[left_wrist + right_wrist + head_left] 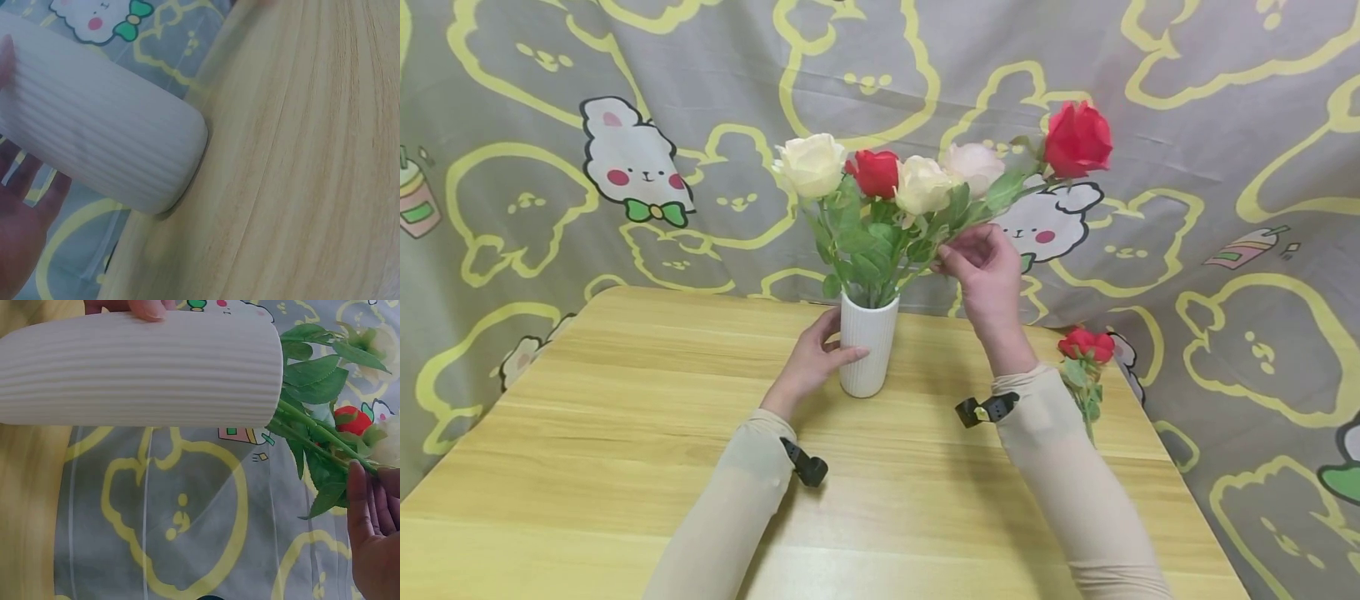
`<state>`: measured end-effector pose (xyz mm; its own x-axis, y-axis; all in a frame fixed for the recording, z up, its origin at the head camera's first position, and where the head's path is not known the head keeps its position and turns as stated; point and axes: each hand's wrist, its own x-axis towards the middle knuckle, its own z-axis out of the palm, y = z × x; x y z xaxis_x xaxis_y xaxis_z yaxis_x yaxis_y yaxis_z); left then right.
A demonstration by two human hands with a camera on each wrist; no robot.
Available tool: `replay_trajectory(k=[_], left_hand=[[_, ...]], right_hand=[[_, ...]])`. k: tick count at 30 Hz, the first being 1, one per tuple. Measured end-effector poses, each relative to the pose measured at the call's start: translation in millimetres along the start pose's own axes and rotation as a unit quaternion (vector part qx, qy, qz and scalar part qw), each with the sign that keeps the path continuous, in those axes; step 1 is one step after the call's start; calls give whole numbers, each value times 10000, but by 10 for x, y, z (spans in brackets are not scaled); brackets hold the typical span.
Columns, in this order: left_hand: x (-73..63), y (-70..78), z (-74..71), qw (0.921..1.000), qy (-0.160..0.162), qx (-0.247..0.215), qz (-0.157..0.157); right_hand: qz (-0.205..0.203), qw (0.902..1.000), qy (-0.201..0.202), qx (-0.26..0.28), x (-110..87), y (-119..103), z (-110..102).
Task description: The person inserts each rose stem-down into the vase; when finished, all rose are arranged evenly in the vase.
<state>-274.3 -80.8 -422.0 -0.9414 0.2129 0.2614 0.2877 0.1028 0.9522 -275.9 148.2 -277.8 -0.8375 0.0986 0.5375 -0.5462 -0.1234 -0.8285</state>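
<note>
A white ribbed vase (868,346) stands upright on the wooden table, holding several roses with green leaves. My left hand (808,362) grips it from the left, thumb across the front and fingers behind; the left wrist view shows the ribbed vase (112,119) beside that hand (25,219). On the other side, my right hand (988,283) pinches the stem of a red rose (1078,140) that leans far out to the right. In the right wrist view, green stems (319,428) run from the vase mouth to the right hand's fingertips (357,487).
Cream roses (811,165), a pale pink rose (973,169) and a shorter red rose (876,173) fill the vase. Another red rose (1086,343) lies at the table's right side, partly behind my right sleeve. A patterned grey curtain (730,75) hangs behind the table (625,400).
</note>
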Motion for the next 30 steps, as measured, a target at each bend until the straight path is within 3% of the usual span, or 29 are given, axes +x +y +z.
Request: replay_trajectory(k=[24,30], left_hand=[[12,-8,7,9998,-18,-178,100],[9,6,-4,9997,-88,-210,6]], right_hand=[[654,9914,-388,-1063,-34,164,16],[691,9844,-789,-1415,-85,158,-110]])
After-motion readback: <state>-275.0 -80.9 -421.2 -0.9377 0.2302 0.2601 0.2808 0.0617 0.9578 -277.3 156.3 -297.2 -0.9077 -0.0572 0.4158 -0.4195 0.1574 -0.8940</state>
